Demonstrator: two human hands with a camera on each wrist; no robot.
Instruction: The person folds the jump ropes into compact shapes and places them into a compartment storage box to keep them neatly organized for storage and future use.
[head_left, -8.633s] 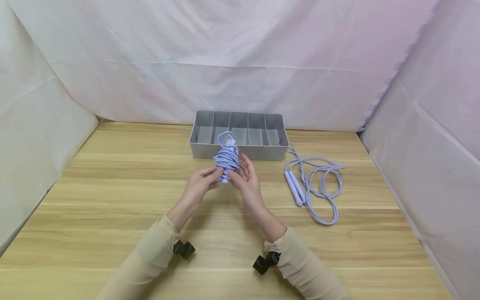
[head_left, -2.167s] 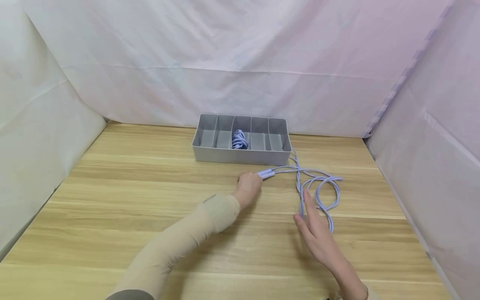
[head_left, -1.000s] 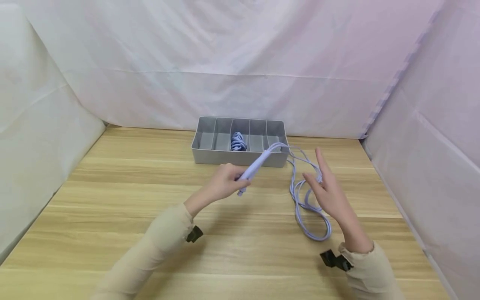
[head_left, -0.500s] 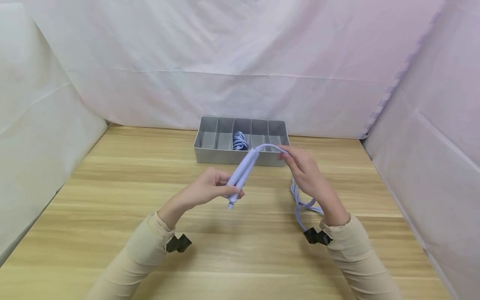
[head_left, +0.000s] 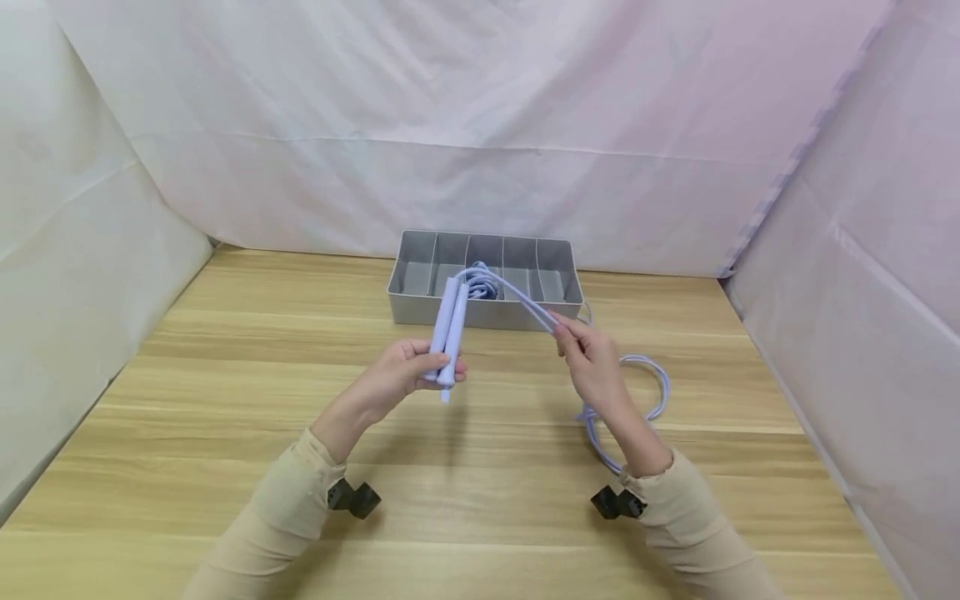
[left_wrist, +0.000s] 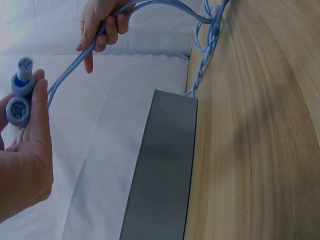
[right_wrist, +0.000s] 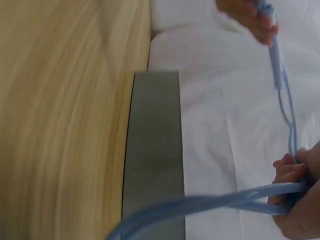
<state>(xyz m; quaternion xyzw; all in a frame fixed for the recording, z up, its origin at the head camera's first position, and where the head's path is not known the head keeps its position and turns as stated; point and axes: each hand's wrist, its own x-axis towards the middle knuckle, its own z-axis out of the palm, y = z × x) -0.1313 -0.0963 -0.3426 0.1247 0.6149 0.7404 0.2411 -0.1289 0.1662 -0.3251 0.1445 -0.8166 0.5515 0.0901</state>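
Note:
My left hand (head_left: 397,375) grips the two light-blue handles of a jump rope (head_left: 448,329) side by side, raised in front of the box. From the handles' upper ends the doubled cord arcs to the right, where my right hand (head_left: 596,358) pinches it between thumb and fingers. Past that hand the cord drops to loops (head_left: 656,387) on the table. The left wrist view shows the handles' round ends (left_wrist: 20,111) between thumb and fingers. In the right wrist view the cord (right_wrist: 210,202) trails out of the right hand (right_wrist: 295,195).
Behind the hands a grey box (head_left: 480,312) with several compartments stands near the back curtain. A wound light-blue rope (head_left: 483,287) lies in its middle compartment. The wooden table (head_left: 247,375) is enclosed by white cloth at the back and sides.
The wound rope went from both hands into the box. Then the left hand picked up the second jump rope's handles and raised them; the right hand closed on its cord, and the handles swung more upright.

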